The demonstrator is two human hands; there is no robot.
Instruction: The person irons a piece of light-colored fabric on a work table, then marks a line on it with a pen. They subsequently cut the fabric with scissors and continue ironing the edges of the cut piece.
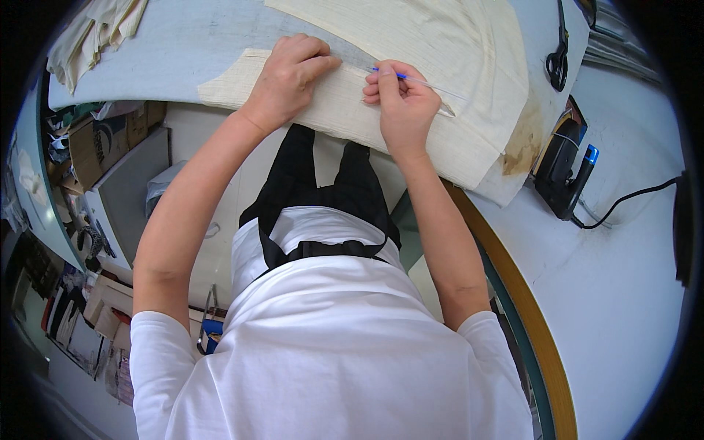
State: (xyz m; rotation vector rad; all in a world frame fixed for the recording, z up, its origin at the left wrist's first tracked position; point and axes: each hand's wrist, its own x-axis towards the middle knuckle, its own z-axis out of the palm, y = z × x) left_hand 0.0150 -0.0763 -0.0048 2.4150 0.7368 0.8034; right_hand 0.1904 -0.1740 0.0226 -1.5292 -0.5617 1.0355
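A cream, finely ribbed fabric piece (352, 118) lies along the table's near edge. My left hand (291, 77) rests on it with curled fingers, its thumb and index finger closed on the fabric's upper edge. In my right hand (404, 107) is a slim pen (404, 76) with a blue end and a clear shaft, held over the cloth. A small pointed metal piece (447, 111) shows beside that hand; whether the hand holds it too is hidden. More cream fabric (440, 38) spreads out beyond the right hand.
Black-handled scissors (557, 66) lie at the far right. A black iron (558, 165) with a cord stands on the white surface (605, 286) to the right. Crumpled cream cloth (99, 33) hangs at the table's left. Below are a cardboard box (91, 151) and a grey cabinet (135, 187).
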